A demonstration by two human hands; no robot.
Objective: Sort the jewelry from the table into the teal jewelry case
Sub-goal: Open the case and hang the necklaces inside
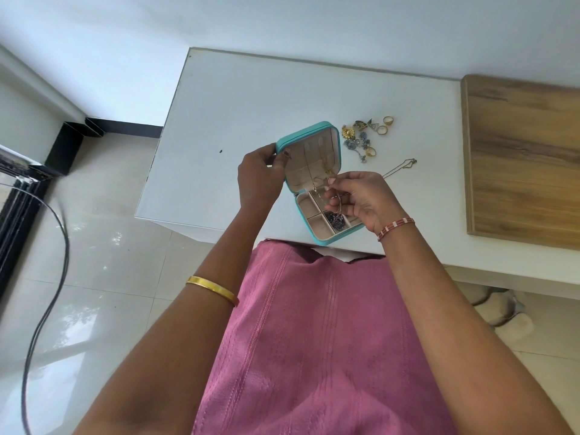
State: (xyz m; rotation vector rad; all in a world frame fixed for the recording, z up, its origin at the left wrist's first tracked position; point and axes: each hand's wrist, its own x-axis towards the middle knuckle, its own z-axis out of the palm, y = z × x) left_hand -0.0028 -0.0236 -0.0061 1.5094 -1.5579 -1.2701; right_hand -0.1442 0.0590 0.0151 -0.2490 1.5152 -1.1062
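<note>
Over case (314, 189) (open), right hand (361, 199) pinches chain (337, 205).

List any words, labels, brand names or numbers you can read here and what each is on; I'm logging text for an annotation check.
None: no readable text appears anywhere in this view.
The teal jewelry case, held by the left hand, shows no logo or label on its lid or lining.
The rings and earrings on the table and the chain pinched by the right hand are too small to show any marking.
</note>
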